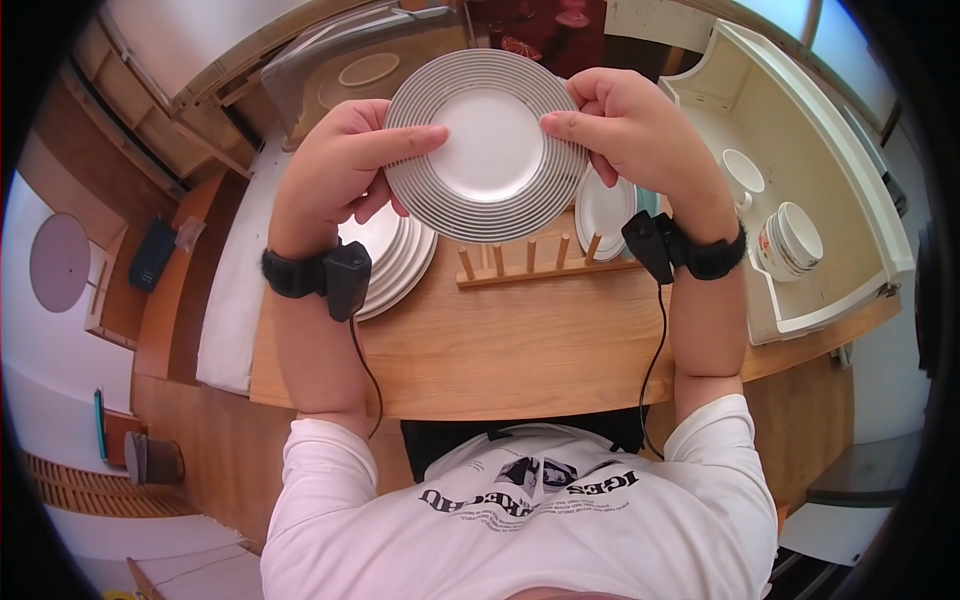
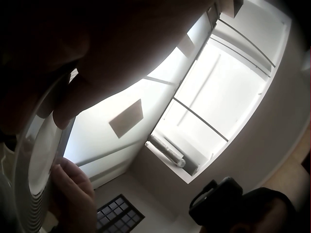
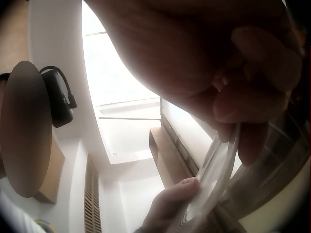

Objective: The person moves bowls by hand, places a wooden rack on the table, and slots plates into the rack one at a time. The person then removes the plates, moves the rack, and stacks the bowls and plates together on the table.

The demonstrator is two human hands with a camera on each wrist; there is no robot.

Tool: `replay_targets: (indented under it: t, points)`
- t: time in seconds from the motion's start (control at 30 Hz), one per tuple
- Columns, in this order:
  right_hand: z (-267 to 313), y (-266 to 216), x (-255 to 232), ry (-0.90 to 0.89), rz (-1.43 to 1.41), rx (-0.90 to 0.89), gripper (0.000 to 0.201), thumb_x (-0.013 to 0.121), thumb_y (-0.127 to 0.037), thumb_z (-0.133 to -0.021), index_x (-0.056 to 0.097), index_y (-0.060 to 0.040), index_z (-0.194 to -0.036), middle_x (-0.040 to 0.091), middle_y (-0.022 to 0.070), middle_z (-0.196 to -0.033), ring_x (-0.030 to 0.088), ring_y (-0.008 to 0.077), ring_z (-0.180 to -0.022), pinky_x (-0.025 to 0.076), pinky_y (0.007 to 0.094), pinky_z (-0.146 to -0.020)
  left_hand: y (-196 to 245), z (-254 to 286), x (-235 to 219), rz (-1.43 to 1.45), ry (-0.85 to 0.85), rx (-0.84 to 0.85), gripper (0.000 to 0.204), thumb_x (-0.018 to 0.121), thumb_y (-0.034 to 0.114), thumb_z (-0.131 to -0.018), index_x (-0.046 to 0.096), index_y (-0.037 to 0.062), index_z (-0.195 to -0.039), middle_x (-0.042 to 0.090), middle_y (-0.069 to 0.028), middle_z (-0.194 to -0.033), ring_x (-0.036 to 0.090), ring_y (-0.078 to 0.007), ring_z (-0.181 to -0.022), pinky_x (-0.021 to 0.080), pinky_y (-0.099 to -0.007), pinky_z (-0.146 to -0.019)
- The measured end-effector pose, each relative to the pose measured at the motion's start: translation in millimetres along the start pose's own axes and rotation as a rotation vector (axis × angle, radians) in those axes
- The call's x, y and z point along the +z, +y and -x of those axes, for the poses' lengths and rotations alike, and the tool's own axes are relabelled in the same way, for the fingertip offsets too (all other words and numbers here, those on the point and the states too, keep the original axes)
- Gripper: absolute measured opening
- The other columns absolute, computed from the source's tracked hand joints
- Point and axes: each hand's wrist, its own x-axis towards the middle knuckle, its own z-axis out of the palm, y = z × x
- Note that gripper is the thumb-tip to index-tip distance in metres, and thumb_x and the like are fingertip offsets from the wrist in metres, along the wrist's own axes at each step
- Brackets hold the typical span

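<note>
A white plate (image 1: pixel 490 150) with grey concentric rings round its rim is held up over the table, its face toward the head camera. The left hand (image 1: pixel 350 160) grips the left edge, thumb on the face and fingers behind. At the right edge, the right hand (image 1: pixel 630 130) pinches the rim in the same manner. The left wrist view catches the plate (image 2: pixel 43 162) nearly edge-on, with the right hand (image 2: pixel 75 194) beyond it. In the right wrist view, the plate (image 3: pixel 214 170) is between the dark near hand (image 3: pixel 194 53) and the left thumb.
Below the left hand stands a stack of white plates (image 1: pixel 405 265). A wooden peg rack (image 1: pixel 540 270) lies mid-table, with an oval white dish (image 1: pixel 605 215) at its right end. The cream open-fronted cabinet (image 1: pixel 840 300) on the right holds a mug (image 1: pixel 742 172) and stacked bowls (image 1: pixel 798 235).
</note>
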Motion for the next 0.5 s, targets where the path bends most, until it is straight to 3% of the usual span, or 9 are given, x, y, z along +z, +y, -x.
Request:
replay_targets:
  t: [0.13,0.23,0.33,0.37,0.43,0.47,0.5]
  points:
    - [-1.9,5.6,-1.0,-0.007,0.031,-0.015,0.021,0.071,-0.018,-0.098,0.065,-0.0011,-0.086,0.057,-0.0023,-0.060,0.048,0.0042,-0.044,0.034,0.0231,-0.042,2.5,1.6,1.0,0.007,-0.012,0.000,0.024,0.078,0.020,-0.094,0.070,-0.0025,-0.093,0.071,-0.0093,-0.071,0.054,-0.0075,-0.037,0.032,-0.0183,-0.031]
    - [-4.5,9.6,-3.6,-0.001,0.083,-0.039,0.019,0.072,-0.017,-0.096,0.067,-0.0007,-0.088,0.060,-0.0009,-0.063,0.050,0.0045,-0.044,0.037,0.0229,-0.042,10.6,7.3,3.8,-0.129,0.010,0.067,0.022,0.077,0.019,-0.095,0.072,-0.0021,-0.094,0.071,-0.0077,-0.072,0.058,-0.0079,-0.043,0.037,-0.0189,-0.034]
    - [2.4,0.7,-5.2,0.019,0.048,-0.024,0.015,0.073,-0.015,-0.093,0.071,-0.0003,-0.094,0.064,0.0003,-0.067,0.055,0.0049,-0.049,0.041,0.0227,-0.044,-2.2,4.5,4.2,-0.366,0.062,0.294,0.018,0.076,0.017,-0.095,0.075,-0.0010,-0.096,0.072,-0.0052,-0.073,0.062,-0.0071,-0.051,0.043,-0.0225,-0.042]
    - [2.5,2.7,-7.3,-0.023,0.076,-0.013,0.015,0.074,-0.014,-0.091,0.071,0.0004,-0.096,0.066,0.0012,-0.069,0.056,0.0053,-0.050,0.042,0.0231,-0.045,0.8,7.3,2.5,-0.584,0.090,0.277,0.014,0.077,0.013,-0.092,0.077,0.0015,-0.099,0.074,-0.0065,-0.080,0.068,-0.0152,-0.062,0.051,-0.0284,-0.054]
    - [3.0,8.6,-12.7,-0.106,0.133,0.010,0.018,0.075,-0.012,-0.089,0.071,0.0018,-0.100,0.068,0.0030,-0.073,0.058,0.0060,-0.052,0.046,0.0237,-0.047,-4.7,0.1,-1.4,-0.898,0.208,0.695,0.014,0.077,0.012,-0.090,0.076,0.0021,-0.100,0.075,-0.0089,-0.085,0.070,-0.0227,-0.070,0.054,-0.0315,-0.060]
    - [4.9,8.4,-12.0,-0.066,0.217,-0.061,0.022,0.076,-0.012,-0.086,0.071,0.0028,-0.102,0.070,0.0053,-0.076,0.061,0.0097,-0.056,0.048,0.0260,-0.050,-5.9,-2.9,-1.1,-1.049,0.268,0.907,0.015,0.077,0.011,-0.088,0.075,0.0024,-0.100,0.075,-0.0101,-0.088,0.071,-0.0265,-0.074,0.055,-0.0331,-0.063]
    - [8.1,7.4,-10.0,-0.026,0.301,-0.130,0.025,0.076,-0.011,-0.084,0.070,0.0037,-0.104,0.071,0.0076,-0.079,0.064,0.0134,-0.059,0.050,0.0282,-0.053,-5.9,0.0,-0.1,-1.098,0.315,0.923,0.018,0.077,0.006,-0.084,0.075,0.0031,-0.102,0.075,-0.0126,-0.099,0.071,-0.0336,-0.088,0.058,-0.0357,-0.072]
